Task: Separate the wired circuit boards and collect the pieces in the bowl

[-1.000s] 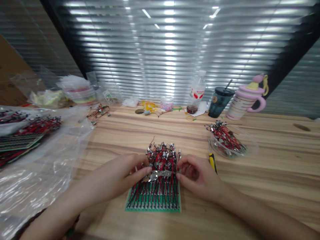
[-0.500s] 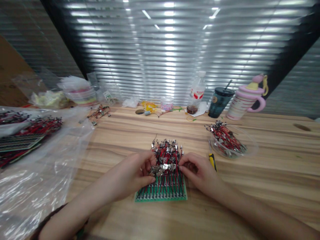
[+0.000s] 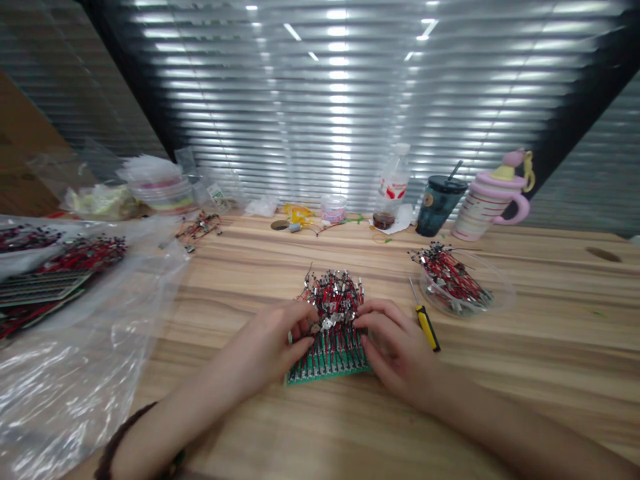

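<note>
A green circuit board (image 3: 327, 366) lies in front of me, with rows of red and black wires (image 3: 334, 293) rising from it and bunching at its far side. A strip of shiny silvery metal pieces (image 3: 329, 323) crosses the wires. My left hand (image 3: 290, 340) is closed at the left end of this strip, thumb and fingertips pinching the metal pieces. At the board's right edge, my right hand (image 3: 395, 350) is curled, fingertips against the wires and thumb by the edge. Its palm side hides the board's right corner.
A yellow-and-black screwdriver (image 3: 427, 327) lies right of my right hand, near a clear round tub (image 3: 507, 293) of wired parts. Behind stand a bottle (image 3: 393, 190), a dark tumbler (image 3: 440, 207) and a pink-lidded cup (image 3: 480, 207). Plastic sheeting (image 3: 115, 347) with more wired boards covers the left.
The board has shifted away from me and turned slightly. My right hand has moved further round its right edge. The screwdriver has swung a little and shows more fully.
</note>
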Motion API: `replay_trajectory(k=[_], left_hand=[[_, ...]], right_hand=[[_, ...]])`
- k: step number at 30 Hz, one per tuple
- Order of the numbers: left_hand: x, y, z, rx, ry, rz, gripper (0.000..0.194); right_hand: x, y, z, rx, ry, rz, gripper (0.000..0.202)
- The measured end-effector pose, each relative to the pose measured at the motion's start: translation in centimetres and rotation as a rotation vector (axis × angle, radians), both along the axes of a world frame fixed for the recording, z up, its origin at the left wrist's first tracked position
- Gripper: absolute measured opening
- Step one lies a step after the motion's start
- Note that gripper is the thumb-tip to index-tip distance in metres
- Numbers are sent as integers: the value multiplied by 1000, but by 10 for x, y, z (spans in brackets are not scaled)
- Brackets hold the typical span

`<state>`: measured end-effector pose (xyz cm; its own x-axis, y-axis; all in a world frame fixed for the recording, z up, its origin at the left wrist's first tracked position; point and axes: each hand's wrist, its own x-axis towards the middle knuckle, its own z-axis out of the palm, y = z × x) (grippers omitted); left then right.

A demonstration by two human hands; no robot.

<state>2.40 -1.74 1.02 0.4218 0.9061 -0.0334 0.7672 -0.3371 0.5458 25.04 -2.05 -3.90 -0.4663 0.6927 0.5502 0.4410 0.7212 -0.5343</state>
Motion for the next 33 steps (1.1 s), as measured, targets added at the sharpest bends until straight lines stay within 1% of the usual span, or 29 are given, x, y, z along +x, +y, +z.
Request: replay_trajectory(k=[3,5,8,11,14,17,22,26,30,33], left_hand=[[3,-3,-5,16,-15,7,10],[3,-5,-5,25,-43,23,11],[3,-8,-1,21,-68,67,15],[4,-6,1,33,-64,99,19],[4,-1,-3,47,-76,41,24],[4,4,-8,28,-61,-1,21],[4,3,-7,72,-50,36,10],[4,2,-7,58,-12,58,12],[1,4,-6,89,24,82,12],[-1,5,-4,16,27,42,12]], right_hand=[[-3,-6,-3,48,-63,86,29],[-4,-7,-5,71,-90,116,28],[-5,-5,-5,77,-118,117,28],[-6,-4,-4,80,-124,108,28],[-6,-4,-5,75,-108,104,29],[-6,-5,-6,79,-104,110,29],[-6,-5,-4,70,-108,115,28],[-5,-4,-4,69,-117,128,30],[-5,-4,-5,59,-128,131,32],[-6,-4,-5,47,-146,129,29]])
